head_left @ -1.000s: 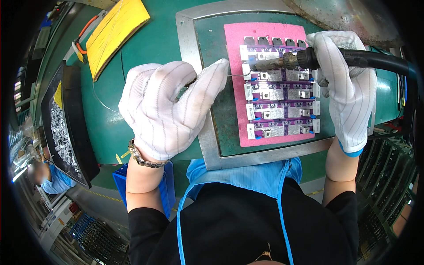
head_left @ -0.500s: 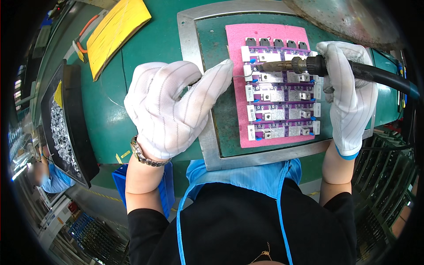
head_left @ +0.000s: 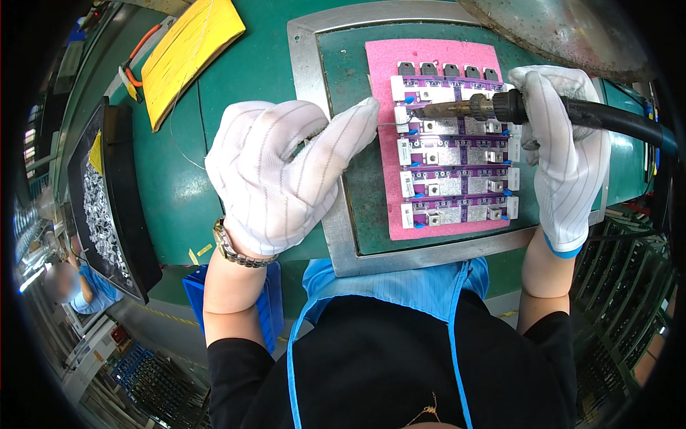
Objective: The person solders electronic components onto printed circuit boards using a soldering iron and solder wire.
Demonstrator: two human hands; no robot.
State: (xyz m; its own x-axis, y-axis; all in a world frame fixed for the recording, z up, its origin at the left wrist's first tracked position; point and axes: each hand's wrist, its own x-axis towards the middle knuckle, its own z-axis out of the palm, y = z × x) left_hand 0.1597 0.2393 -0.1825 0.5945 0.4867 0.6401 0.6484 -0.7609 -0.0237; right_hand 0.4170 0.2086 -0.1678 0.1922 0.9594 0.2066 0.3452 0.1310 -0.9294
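My right hand, in a white striped glove, is wrapped round a soldering iron with a black handle and cable. Its tip points left, at the left end of a purple circuit board, second from the top in a stack of several. My gloved left hand pinches a thin solder wire between thumb and forefinger. The wire's end reaches the board close beside the iron's tip; whether they touch I cannot tell. The boards lie in rows on a pink foam sheet, with black components along the top row.
A metal frame surrounds the foam on the green table. At the left are a yellow board, orange-handled pliers and a black tray of small metal parts. A blue bin stands below the table edge. Another person sits far left.
Both hands stay nearly in place. The iron's tip and the left hand have shifted very slightly, and the loose wire at the left now arcs up across the yellow board.
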